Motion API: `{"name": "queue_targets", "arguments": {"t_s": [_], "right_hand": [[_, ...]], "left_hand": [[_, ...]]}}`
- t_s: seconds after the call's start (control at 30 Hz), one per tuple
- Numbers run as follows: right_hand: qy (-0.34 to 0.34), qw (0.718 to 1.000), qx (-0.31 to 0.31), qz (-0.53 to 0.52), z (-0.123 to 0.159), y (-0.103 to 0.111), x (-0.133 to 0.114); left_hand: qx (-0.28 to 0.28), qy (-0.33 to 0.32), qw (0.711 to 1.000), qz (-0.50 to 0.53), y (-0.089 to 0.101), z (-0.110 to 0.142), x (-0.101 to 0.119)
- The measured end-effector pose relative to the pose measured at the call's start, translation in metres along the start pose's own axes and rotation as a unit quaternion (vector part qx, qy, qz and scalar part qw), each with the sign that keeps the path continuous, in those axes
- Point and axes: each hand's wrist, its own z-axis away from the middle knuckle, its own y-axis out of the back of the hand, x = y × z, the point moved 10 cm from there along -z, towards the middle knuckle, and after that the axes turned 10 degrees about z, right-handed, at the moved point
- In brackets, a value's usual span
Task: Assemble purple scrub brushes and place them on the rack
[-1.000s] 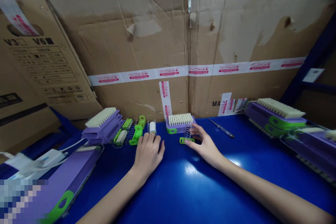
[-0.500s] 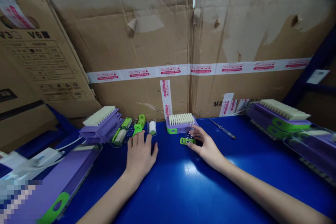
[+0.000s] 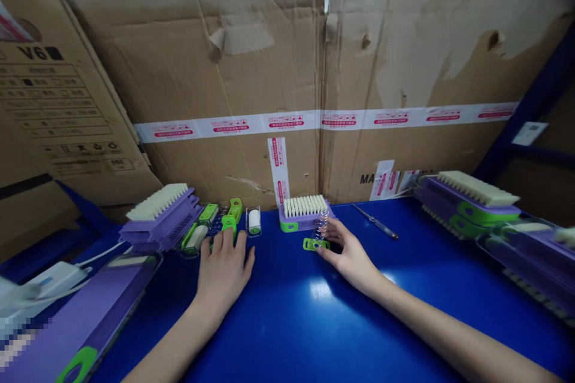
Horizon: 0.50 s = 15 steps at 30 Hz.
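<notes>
My right hand point(image 3: 354, 257) is curled at the middle of the blue table, with thumb and fingertips on a small green plastic part point(image 3: 309, 244). A metal coil spring point(image 3: 320, 226) stands up from that part. Just behind it lies a purple brush point(image 3: 304, 208) with cream bristles upward and a green end. My left hand point(image 3: 224, 269) rests palm down, fingers apart and bent, its fingertips at several loose green parts point(image 3: 234, 209) and coil springs. Whether it touches any is hidden. Right of those parts sits a small clear case with a white roller point(image 3: 254, 221).
Purple brushes are stacked at left point(image 3: 158, 221) and right point(image 3: 471, 200). A long purple piece point(image 3: 90, 317) and a white power strip point(image 3: 54, 281) occupy the near left. A screwdriver point(image 3: 375, 221) lies right of centre. Cardboard point(image 3: 224, 84) walls the back.
The view has shifted slightly to the right. My left hand has moved a little left along the green parts. My right hand keeps its hold on the green part with the spring.
</notes>
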Motion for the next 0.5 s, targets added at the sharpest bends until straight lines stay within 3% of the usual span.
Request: {"name": "queue_targets", "arguments": {"t_s": [0.5], "right_hand": [[-0.003, 1.000, -0.017, -0.003, 0.001, -0.003, 0.003]], "left_hand": [[-0.037, 0.019, 0.999, 0.001, -0.010, 0.002, 0.000]]}}
